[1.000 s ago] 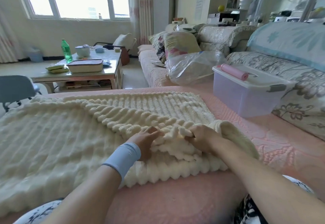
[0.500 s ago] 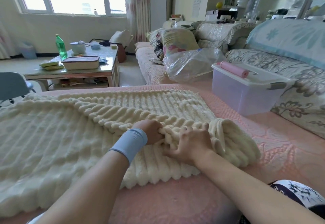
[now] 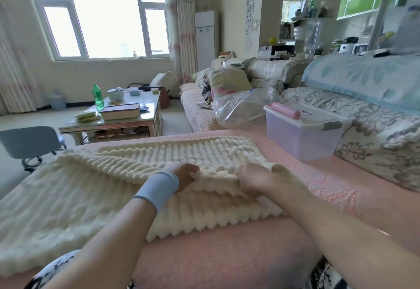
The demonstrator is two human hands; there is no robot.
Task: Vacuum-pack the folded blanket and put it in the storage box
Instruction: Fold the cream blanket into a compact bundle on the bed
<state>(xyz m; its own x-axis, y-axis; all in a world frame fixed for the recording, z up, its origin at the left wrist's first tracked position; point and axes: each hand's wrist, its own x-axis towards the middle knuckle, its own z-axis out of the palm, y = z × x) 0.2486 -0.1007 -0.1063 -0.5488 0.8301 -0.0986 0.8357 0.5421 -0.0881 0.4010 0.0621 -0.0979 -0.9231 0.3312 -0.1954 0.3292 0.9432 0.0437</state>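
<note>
The right hand (image 3: 252, 178), flat a moment ago, now grips the blanket (image 3: 91, 188) fold like the left hand (image 3: 185, 176), fingers curled in. Folding continues, bagging waits

Bright overexposed window (image 3: 100, 13) daylight, motion-blurred foreground, wide-angle edge distortion.

The blanket (image 3: 91, 193) lies on the sofa seat (image 3: 227, 254), the storage box (image 3: 300, 138) behind its right end.
A roll (image 3: 286, 109) lies on the box lid; a plastic bag (image 3: 241, 109) sits just left of the box; the table (image 3: 113, 124) stands beyond on the left, a bottle (image 3: 97, 95) on it.
</note>
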